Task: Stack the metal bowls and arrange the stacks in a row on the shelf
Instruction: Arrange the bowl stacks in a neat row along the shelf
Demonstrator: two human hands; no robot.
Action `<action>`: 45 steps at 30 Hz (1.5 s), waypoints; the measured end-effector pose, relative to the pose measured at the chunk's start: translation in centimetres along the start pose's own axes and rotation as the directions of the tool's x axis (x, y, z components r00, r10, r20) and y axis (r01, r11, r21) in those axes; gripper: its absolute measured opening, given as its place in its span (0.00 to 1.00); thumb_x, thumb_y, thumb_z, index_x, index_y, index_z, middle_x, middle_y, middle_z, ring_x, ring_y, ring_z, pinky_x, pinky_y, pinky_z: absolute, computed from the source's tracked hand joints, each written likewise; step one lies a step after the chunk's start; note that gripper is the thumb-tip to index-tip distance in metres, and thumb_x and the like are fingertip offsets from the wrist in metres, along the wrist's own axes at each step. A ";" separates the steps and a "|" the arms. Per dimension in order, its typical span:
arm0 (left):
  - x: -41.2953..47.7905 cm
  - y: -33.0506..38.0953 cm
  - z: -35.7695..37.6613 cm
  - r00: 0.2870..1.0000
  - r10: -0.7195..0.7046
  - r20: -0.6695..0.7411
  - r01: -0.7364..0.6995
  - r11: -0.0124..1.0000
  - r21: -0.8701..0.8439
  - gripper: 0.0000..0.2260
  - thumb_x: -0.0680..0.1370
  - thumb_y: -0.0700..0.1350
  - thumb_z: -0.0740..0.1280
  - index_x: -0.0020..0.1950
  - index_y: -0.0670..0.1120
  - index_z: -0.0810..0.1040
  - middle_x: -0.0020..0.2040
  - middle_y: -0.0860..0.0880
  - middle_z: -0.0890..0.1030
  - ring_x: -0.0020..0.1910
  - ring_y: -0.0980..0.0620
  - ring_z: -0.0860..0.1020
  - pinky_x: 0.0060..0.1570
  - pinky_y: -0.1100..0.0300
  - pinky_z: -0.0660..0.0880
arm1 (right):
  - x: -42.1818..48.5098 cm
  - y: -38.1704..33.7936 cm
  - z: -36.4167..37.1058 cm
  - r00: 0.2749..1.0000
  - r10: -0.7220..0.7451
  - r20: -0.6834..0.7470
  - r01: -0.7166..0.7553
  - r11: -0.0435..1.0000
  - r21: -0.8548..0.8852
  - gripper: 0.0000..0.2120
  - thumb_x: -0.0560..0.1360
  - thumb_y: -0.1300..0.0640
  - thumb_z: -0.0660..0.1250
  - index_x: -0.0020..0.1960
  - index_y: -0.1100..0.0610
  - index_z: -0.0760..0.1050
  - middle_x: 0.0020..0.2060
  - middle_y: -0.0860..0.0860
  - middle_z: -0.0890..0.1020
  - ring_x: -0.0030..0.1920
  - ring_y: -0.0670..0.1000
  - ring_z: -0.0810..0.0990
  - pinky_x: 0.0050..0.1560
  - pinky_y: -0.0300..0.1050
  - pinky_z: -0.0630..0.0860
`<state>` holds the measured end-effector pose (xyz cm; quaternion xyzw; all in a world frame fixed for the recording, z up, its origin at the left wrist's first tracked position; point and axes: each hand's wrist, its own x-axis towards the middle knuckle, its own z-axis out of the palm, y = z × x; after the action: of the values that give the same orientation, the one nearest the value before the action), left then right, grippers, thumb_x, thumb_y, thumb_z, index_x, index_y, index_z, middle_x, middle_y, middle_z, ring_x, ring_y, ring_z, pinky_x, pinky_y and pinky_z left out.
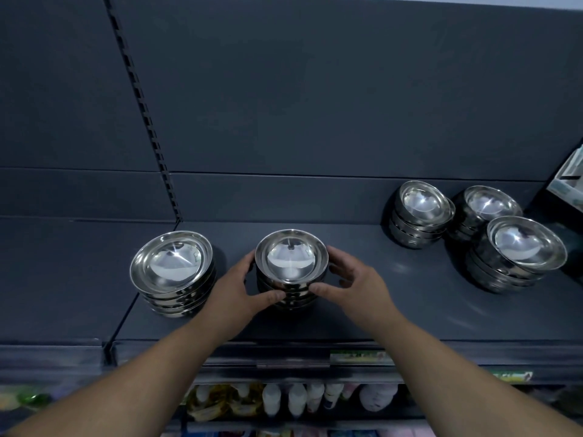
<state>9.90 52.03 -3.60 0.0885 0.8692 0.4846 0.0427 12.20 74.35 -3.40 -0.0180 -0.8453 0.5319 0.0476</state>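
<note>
Head view: left hand [235, 287] and right hand [358, 283] cupped around middle stack of metal bowls [291, 266] on dark shelf [362, 313], fingers curled against its sides; another stack [173, 272] just left, three stacks [473, 228] clustered right.

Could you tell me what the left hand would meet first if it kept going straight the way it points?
The left hand points up and right, and its fingers already touch the middle stack, so it would push straight into that.

Below I see white plastic bottles [298, 400] beside yellow packets [220, 402], a green-yellow price label [358, 357], and a pale box [569, 181] far right.
</note>
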 end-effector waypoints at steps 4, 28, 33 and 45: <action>0.3 -0.3 -0.1 1.000 -0.008 -0.013 0.008 1.000 0.009 0.41 0.66 0.52 0.79 0.75 0.57 0.62 0.71 0.55 0.71 0.70 0.56 0.67 0.69 0.58 0.64 | 0.2 0.4 0.3 1.000 -0.005 -0.017 0.005 1.000 0.006 0.33 0.65 0.55 0.81 0.59 0.32 0.69 0.55 0.33 0.78 0.62 0.43 0.77 0.65 0.42 0.73; -0.2 -1.4 0.3 0.995 -0.073 0.068 0.086 0.974 -0.211 0.57 0.54 0.69 0.77 0.77 0.59 0.55 0.74 0.57 0.67 0.71 0.57 0.68 0.71 0.51 0.67 | -0.3 0.5 1.1 0.993 0.116 0.027 -0.119 0.968 0.221 0.45 0.62 0.31 0.72 0.73 0.48 0.67 0.68 0.43 0.76 0.66 0.43 0.75 0.69 0.46 0.71; -0.6 -2.6 1.4 0.989 -0.103 0.105 0.122 0.973 -0.195 0.46 0.63 0.51 0.81 0.75 0.60 0.59 0.67 0.59 0.73 0.65 0.57 0.74 0.64 0.60 0.71 | -0.8 0.6 2.2 0.962 0.231 0.144 -0.264 0.921 0.286 0.24 0.74 0.38 0.65 0.68 0.42 0.70 0.64 0.43 0.78 0.60 0.44 0.79 0.58 0.47 0.80; -0.1 -2.1 1.2 0.999 -0.028 0.022 0.031 0.991 -0.130 0.44 0.66 0.49 0.79 0.75 0.59 0.58 0.67 0.59 0.72 0.68 0.57 0.71 0.67 0.59 0.69 | -0.7 0.6 3.0 0.983 0.184 0.026 -0.185 0.949 0.256 0.28 0.69 0.35 0.69 0.67 0.43 0.73 0.60 0.40 0.82 0.62 0.42 0.78 0.68 0.50 0.73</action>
<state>9.95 51.90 -6.00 0.0774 0.8365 0.5387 0.0641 12.62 71.88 -5.22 -0.0900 -0.7636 0.6394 -0.0011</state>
